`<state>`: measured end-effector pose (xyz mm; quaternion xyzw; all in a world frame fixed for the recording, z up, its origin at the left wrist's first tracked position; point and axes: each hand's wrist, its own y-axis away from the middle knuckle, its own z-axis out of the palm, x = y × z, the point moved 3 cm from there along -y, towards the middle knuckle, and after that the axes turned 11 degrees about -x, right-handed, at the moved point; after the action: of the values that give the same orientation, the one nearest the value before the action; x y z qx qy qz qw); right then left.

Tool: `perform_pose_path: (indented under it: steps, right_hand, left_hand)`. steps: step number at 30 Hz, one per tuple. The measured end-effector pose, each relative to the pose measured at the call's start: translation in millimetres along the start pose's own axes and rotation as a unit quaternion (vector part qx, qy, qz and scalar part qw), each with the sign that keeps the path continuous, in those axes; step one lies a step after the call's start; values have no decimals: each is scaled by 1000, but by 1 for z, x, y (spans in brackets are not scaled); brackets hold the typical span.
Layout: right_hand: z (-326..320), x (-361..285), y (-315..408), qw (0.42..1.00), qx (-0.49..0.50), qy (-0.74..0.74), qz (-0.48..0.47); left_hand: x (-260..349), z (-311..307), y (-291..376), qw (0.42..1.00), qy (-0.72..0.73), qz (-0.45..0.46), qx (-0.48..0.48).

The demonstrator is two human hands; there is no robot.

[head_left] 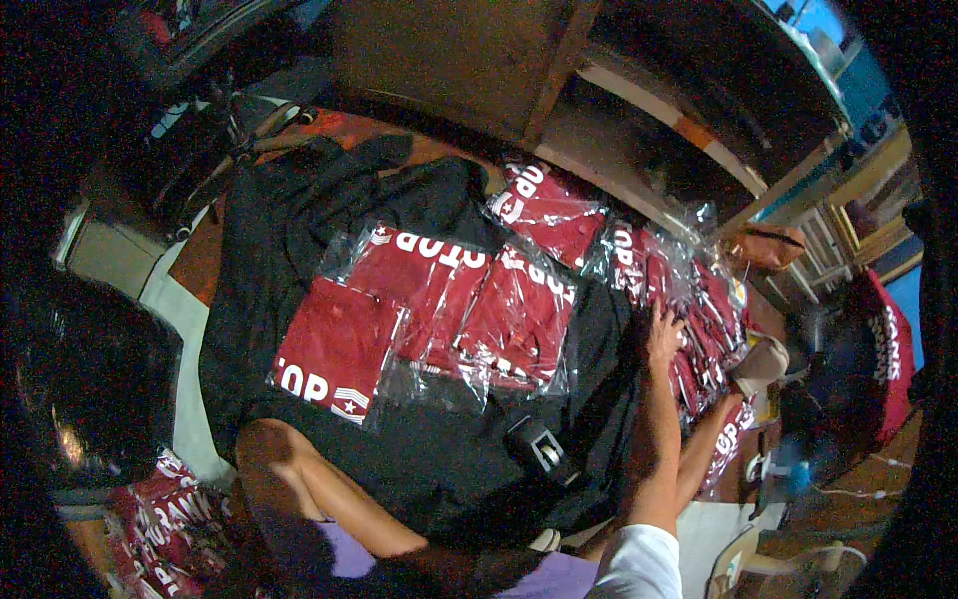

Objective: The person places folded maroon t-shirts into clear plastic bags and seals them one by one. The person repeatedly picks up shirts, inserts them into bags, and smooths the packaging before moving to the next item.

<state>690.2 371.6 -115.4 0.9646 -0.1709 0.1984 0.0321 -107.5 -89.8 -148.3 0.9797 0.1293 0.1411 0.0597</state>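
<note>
My right hand [664, 337] reaches out to a pile of dark red folded garments in clear plastic bags [696, 329] on the right. Its fingers rest at the pile's near edge; whether they pinch a bag is hard to tell. My left hand is out of view. In front of me, on a black cloth [464, 427], lie several more bagged red garments [516, 322] with white lettering, stars and stripes. One folded red garment [337, 344] lies at the left of this group, overlapping its neighbour. Another bagged garment [554, 217] lies farther back.
A small black object with a pale plate [550, 449] lies on the cloth near my legs. More bagged red garments [168, 531] are at the lower left. A brown pouch [767, 247] sits beyond the right pile. Wooden furniture [449, 67] borders the back.
</note>
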Motion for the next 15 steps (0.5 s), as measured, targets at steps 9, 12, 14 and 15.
perform_pose_path:
  steps: [9,12,14,15]
  right_hand:
    - [-54,44,41,976,133,-157,-72]
    - [-91,30,97,957,152,-221,-114]
    - [-115,9,137,954,135,-231,-133]
    - [-123,-4,147,964,26,-231,-128]
  left_hand:
    - [-3,8,-10,1000,10,-5,6]
    - [-5,10,-15,1000,15,-3,7]
    - [-7,10,-17,1000,14,-2,11]
    - [-7,10,-16,1000,15,-3,13]
